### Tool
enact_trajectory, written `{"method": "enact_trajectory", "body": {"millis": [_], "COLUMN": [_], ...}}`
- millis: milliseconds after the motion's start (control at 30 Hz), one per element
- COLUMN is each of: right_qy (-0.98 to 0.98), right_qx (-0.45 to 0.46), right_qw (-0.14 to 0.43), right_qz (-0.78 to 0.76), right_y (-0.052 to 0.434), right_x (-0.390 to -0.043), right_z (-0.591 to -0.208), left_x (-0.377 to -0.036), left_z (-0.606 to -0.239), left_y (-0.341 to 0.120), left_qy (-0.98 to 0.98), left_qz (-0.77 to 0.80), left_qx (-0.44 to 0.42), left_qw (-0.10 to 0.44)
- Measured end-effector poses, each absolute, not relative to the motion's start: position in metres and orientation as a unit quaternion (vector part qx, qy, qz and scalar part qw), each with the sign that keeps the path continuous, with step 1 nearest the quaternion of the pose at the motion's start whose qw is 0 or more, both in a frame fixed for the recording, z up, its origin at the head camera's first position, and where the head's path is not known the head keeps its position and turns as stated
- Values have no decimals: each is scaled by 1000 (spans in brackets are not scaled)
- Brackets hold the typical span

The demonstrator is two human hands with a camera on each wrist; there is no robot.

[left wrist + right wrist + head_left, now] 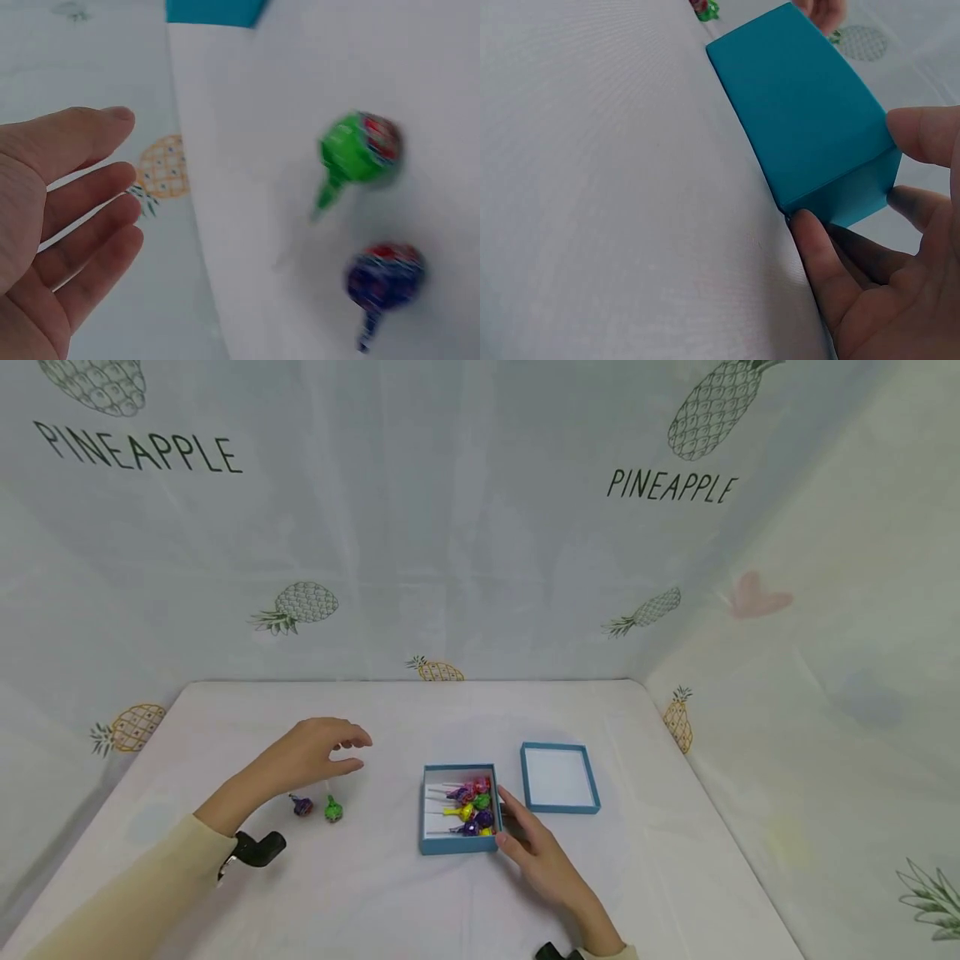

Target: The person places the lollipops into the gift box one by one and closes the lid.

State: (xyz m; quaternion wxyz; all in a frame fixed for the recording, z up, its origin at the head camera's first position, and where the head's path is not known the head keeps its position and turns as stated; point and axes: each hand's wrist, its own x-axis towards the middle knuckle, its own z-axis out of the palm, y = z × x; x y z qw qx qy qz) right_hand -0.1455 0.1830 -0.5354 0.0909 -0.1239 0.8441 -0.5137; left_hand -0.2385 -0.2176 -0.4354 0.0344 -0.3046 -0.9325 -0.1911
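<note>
The left hand (318,752) hovers above the desk (375,893) with its fingers straight and loosely spread, its grip wide and holding nothing. Just below and in front of its palm lie two wrapped lollipops on the desk: a green lollipop (333,810) and, beside it toward the wrist, a purple lollipop (302,806). In the left wrist view both sit clear of the fingers (90,187), touching neither the hand nor each other.

The right hand (536,847) rests at the near right corner of the open blue box (459,846). From the right wrist view its thumb lies against one side of that corner and a finger presses the neighbouring wall, so the grip lightly clasps the box corner. Inside the box lies a heap of wrapped lollipops (472,810), their sticks pointing left.

The blue lid (560,778) lies upturned just right of the box, apart from it.
</note>
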Motion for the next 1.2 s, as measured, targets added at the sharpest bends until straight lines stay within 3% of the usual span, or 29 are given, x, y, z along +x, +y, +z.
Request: {"method": "enact_trajectory", "body": {"millis": [633,1200], "right_qy": [844,845], "right_qx": [-127,-123], "right_qw": [89,93], "right_qz": [-513,-511], "right_y": [184,183], "right_x": [-146,-145], "right_z": [-537,-535], "left_x": [-218,-221], "left_z": [-478,-496], "left_y": [-255,-260], "left_qy": [-923,-913], "left_qz": [-201,-190], "left_qx": [-321,-357], "left_qw": [-73,-62]}}
